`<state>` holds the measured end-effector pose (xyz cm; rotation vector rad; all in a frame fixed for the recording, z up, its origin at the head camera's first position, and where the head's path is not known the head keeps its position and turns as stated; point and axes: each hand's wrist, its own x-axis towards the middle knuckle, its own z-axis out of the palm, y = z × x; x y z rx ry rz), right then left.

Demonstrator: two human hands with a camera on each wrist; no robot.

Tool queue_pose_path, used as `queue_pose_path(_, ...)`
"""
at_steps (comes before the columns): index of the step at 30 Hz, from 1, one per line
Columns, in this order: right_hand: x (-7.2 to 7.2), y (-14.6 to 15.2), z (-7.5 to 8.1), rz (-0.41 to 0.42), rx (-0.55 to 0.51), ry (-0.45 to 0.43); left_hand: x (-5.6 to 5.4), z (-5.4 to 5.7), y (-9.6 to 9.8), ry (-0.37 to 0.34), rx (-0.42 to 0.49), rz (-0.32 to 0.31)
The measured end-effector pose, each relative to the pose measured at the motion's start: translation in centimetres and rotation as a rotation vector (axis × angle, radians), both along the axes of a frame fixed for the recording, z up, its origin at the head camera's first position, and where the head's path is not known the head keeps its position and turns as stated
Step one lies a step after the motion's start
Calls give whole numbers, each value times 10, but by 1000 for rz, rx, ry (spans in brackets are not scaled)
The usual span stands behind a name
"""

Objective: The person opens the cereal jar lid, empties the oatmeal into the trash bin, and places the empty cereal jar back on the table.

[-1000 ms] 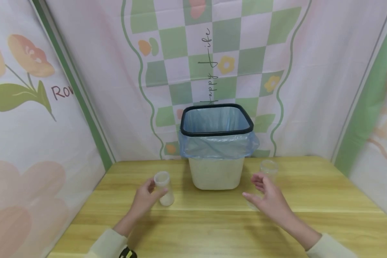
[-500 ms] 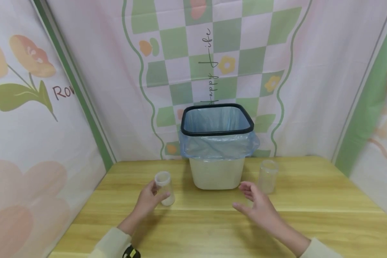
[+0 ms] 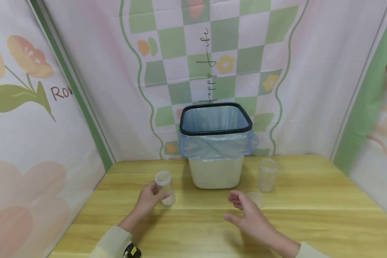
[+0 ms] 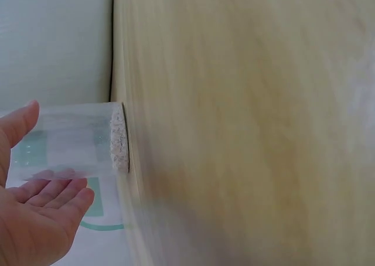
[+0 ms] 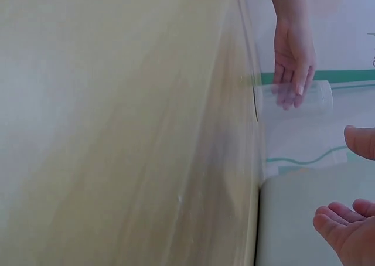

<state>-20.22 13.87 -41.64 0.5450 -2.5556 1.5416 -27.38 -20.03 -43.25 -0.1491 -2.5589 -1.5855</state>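
On the left of the table stands a clear jar (image 3: 167,190), upright, with a whitish crumbly layer at its bottom in the left wrist view. My left hand (image 3: 148,197) holds this jar between thumb and fingers. My right hand (image 3: 246,213) is in the air over the table, right of the middle, with thumb and fingers spread and nothing in it. Just behind that hand lies a clear round lid (image 3: 256,199), partly covered by it. Another clear jar (image 3: 267,176), without a lid on it, stands farther back on the right.
A cream waste bin (image 3: 216,173) with a black rim and a blue liner bag (image 3: 217,146) stands at the back middle. The wooden table (image 3: 187,233) ends at a patterned curtain (image 3: 161,89). More curtain hangs at both sides.
My right hand has moved left and slightly toward me, away from the right jar, uncovering that jar and the round lid. My left hand stays at its jar.
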Motion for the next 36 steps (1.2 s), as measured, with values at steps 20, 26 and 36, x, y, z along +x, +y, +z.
queue_pose_path(20, 18, -20, 0, 95, -98, -33, 24, 7, 29, 98, 7, -195)
queue_pose_path(26, 20, -24, 3, 122, -149, -28, 33, 7, 38, 119, -8, -262)
queue_pose_path(36, 22, -28, 6, 92, -238, -68, 49, 13, 53, 153, -25, -288)
